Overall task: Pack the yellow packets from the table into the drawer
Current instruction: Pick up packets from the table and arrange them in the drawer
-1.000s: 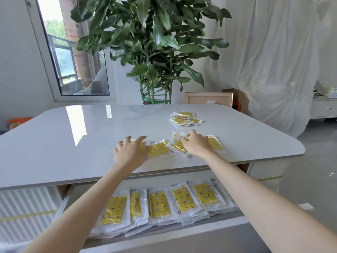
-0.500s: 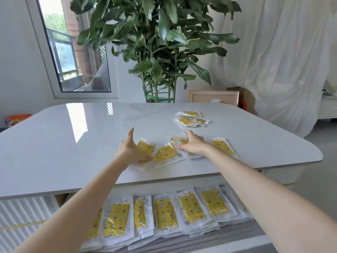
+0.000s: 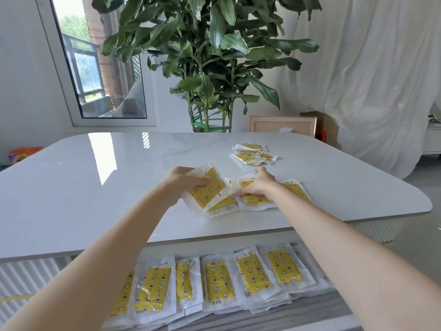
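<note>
My left hand (image 3: 182,185) grips a yellow packet in clear wrap (image 3: 210,191), tilted up off the white table (image 3: 95,187) above a few overlapping packets. My right hand (image 3: 259,185) lies flat with spread fingers on the neighbouring packets (image 3: 257,200), pressing them to the tabletop. One more packet (image 3: 297,189) shows past my right wrist. A small heap of packets (image 3: 253,154) lies farther back on the table. Below the table's near edge, the open drawer (image 3: 310,311) holds a row of several stacked yellow packets (image 3: 217,281).
A large potted plant (image 3: 207,56) stands behind the table, with a framed picture (image 3: 282,125) leaning beside it. White curtains (image 3: 381,68) hang at the right, a window (image 3: 95,68) at the left. The table's rounded right corner (image 3: 424,206) overhangs the floor.
My left hand has closed on a packet and tipped it up off the table. My right hand has stayed pressed on the packets beside it. The camera has shifted closer.
</note>
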`<action>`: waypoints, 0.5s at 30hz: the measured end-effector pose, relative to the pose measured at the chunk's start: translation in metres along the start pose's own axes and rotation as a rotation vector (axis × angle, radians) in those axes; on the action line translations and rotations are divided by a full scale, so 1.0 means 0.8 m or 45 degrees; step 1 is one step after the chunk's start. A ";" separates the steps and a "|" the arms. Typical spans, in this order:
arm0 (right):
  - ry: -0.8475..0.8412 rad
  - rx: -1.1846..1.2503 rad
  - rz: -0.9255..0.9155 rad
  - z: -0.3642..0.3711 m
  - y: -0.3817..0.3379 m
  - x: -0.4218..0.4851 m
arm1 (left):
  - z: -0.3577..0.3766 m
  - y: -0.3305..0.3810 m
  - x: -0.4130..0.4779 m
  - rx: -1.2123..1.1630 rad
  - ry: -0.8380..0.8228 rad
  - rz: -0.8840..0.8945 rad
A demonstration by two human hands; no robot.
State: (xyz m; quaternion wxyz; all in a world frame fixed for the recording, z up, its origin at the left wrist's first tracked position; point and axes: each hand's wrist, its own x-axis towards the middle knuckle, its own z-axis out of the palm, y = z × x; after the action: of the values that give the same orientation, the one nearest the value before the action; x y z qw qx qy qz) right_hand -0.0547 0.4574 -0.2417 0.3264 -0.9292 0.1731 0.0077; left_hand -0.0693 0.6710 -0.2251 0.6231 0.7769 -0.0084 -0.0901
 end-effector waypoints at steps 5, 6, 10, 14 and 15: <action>0.043 0.123 0.034 -0.005 0.017 0.006 | 0.019 -0.011 0.014 0.387 0.035 -0.066; 0.048 0.141 0.038 -0.006 0.020 0.007 | 0.019 -0.012 0.017 0.461 0.023 -0.061; 0.066 0.159 0.063 -0.007 0.022 0.010 | 0.019 -0.009 0.022 0.709 -0.139 -0.033; 0.096 0.152 0.081 -0.006 0.021 0.007 | 0.027 0.000 0.019 0.874 -0.233 0.041; 0.107 0.162 0.086 -0.006 0.021 0.005 | 0.027 0.001 0.019 0.894 -0.258 0.028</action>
State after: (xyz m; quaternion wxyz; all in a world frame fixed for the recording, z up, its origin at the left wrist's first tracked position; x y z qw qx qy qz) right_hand -0.0571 0.4408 -0.2487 0.3769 -0.8997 0.2180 -0.0313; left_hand -0.0577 0.6479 -0.2310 0.3154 0.9304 -0.1089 -0.1516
